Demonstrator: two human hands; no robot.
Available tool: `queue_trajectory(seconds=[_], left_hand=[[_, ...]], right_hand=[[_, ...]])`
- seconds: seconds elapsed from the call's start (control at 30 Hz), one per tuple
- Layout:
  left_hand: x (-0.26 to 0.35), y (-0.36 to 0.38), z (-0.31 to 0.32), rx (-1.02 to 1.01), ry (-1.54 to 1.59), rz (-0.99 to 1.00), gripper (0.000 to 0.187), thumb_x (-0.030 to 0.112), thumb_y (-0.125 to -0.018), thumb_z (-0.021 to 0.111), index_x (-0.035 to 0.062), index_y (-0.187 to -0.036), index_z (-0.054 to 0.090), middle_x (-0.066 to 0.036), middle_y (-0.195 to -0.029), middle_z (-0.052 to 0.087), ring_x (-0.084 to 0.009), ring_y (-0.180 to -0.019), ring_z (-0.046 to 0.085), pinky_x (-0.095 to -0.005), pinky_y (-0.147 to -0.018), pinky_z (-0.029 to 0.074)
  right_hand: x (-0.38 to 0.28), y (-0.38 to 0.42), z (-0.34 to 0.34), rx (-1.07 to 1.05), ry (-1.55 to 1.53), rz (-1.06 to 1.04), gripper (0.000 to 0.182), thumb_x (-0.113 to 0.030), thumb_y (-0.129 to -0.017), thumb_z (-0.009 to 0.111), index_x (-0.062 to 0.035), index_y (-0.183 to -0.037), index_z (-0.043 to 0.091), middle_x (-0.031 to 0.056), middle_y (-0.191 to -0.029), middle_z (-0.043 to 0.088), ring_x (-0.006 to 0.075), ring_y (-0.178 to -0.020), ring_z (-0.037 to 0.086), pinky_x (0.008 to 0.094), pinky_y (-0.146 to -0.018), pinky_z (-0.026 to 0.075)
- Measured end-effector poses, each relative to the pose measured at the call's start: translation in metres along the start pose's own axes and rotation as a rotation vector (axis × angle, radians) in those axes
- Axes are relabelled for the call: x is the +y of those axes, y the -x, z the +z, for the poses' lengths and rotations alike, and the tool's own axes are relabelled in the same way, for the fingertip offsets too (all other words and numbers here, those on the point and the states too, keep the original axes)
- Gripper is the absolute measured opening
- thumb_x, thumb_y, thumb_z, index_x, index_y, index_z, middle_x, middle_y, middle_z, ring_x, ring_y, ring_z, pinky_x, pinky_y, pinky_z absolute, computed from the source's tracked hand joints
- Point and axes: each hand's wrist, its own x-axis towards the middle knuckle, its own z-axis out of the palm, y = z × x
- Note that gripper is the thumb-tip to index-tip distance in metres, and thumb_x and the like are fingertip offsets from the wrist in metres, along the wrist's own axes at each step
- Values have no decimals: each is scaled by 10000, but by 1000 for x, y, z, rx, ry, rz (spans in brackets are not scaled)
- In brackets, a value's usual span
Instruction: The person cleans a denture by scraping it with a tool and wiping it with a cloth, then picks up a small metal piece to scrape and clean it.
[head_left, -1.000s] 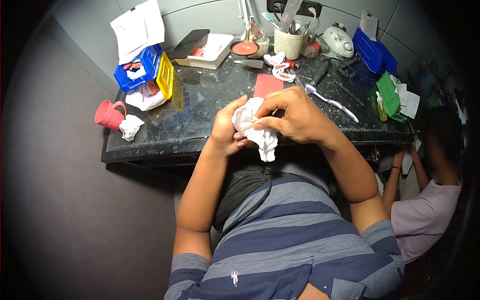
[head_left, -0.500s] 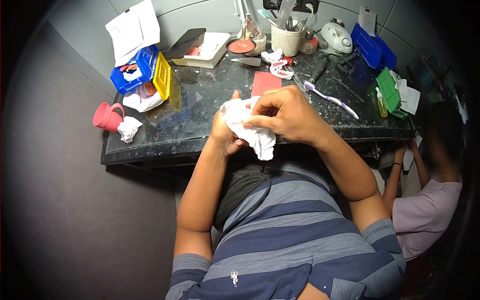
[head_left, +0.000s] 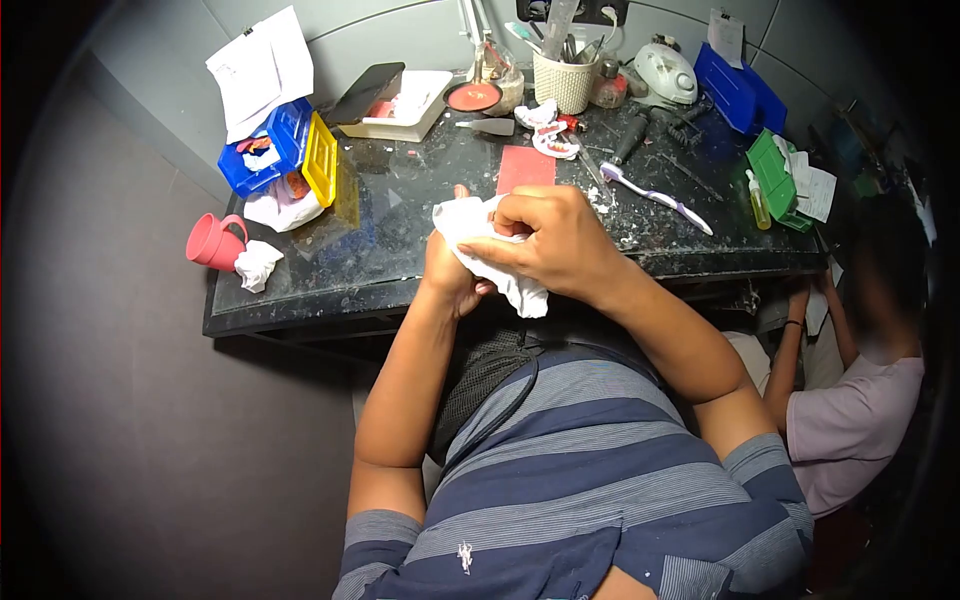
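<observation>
Just above the table's [head_left: 400, 205] near edge, midway along it, a white cloth [head_left: 512, 284] lies bunched between two bare hands, its loose end hanging toward the striped shirt [head_left: 560, 440]. The left hand [head_left: 448, 275] cups it from below, thumb tip rising on the far side and fingertips showing on the near side; most of those fingers are covered. The right hand [head_left: 568, 245] has its thumb and forefinger pinched into the folds from the right. Whether anything is wrapped inside cannot be told, and if something small is, a loosened left grip could let it slip out over the edge. The dangling corner could also catch there and pick up grit, since pale crumbs are scattered over the dark, glossy tabletop. A careless forward sweep might brush the flat, matte red sheet [head_left: 527, 168] just beyond, or nudge the horseshoe-shaped dental models [head_left: 555, 140] farther off, whose chalky white bases look brittle. The cloth itself seems thin and limp, with soft creases and a ragged outline; it may be tissue, which would tear under a hard pinch. To the right lies a slim, smooth white-and-purple toothbrush [head_left: 657, 198]; at the far left, a rounded pink mug [head_left: 213, 243] touches a crumpled white wad [head_left: 258, 265].
</observation>
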Motion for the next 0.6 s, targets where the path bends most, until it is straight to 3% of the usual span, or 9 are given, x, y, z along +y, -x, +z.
queue_trajectory(seconds=[0.07, 0.13, 0.17, 0.33, 0.43, 0.47, 0.5, 0.53, 0.6], left_hand=[[5, 1, 1, 3, 11, -42, 653, 572, -1028, 293, -3, -1021, 602, -88, -741, 650, -128, -409, 570, -197, -262, 394], [4, -1, -5, 15, 29, -86, 630, 565, -1028, 315, 5, -993, 598, -70, -701, 631, -105, -392, 549, -189, -257, 373], [1, -5, -12, -10, 140, -114, 599, 538, -1029, 359, -5, -949, 597, -58, -620, 591, -66, -313, 443, -173, -237, 338], [4, -6, -13, -174, 353, -174, 611, 526, -1034, 362, -27, -941, 605, -35, -565, 543, -36, -308, 359, -184, -247, 326], [7, -2, -5, -141, 216, -176, 634, 601, -1015, 328, 32, -925, 594, 4, -547, 491, -47, -326, 354, -197, -275, 314], [6, 1, 3, -12, 87, -116, 636, 608, -1013, 319, 40, -925, 591, 2, -548, 491, -52, -329, 360, -199, -276, 313], [5, 4, 8, 117, -43, -55, 639, 616, -1011, 310, 47, -925, 588, -1, -550, 490, -57, -332, 367, -201, -276, 311], [5, 4, 7, 116, -44, -55, 639, 616, -1011, 310, 47, -925, 588, -1, -550, 490, -57, -332, 367, -201, -276, 311], [1, 4, 3, 42, 0, -39, 641, 627, -1007, 300, 56, -922, 581, -8, -565, 498, -65, -338, 381, -205, -277, 315]], right_hand=[[-1, 0, -2, 19, -62, -1, 322, -270, -761, 831, -7, -733, 647, 101, -626, 591, 195, -527, 568, 329, -504, 430], [-4, 0, -8, -60, -167, 80, 310, -275, -810, 763, 23, -796, 678, 164, -706, 645, 312, -632, 632, 388, -604, 496], [-3, 1, -10, -61, -166, 81, 310, -275, -810, 763, 23, -796, 678, 164, -706, 645, 312, -632, 632, 388, -604, 496], [6, -2, -25, -209, -299, 198, 224, -174, -797, 745, 13, -918, 725, 173, -797, 695, 272, -687, 679, 357, -661, 517], [-4, -2, -22, -192, -283, 200, 241, -204, -798, 748, 24, -866, 711, 178, -784, 694, 266, -682, 680, 358, -655, 521], [-7, -3, -19, -161, -257, 179, 259, -224, -798, 750, 27, -843, 703, 177, -777, 692, 273, -682, 680, 363, -652, 523], [-5, -3, -8, -39, -142, 40, 279, -254, -785, 801, 6, -800, 702, 112, -719, 671, 195, -589, 631, 313, -559, 488], [-4, -1, -5, -37, -142, 40, 279, -254, -785, 801, 6, -800, 702, 112, -719, 671, 195, -589, 631, 313, -559, 488], [-7, 3, -1, -31, -44, 68, 338, -309, -804, 753, 19, -786, 674, 165, -743, 677, 305, -650, 661, 391, -619, 515]])
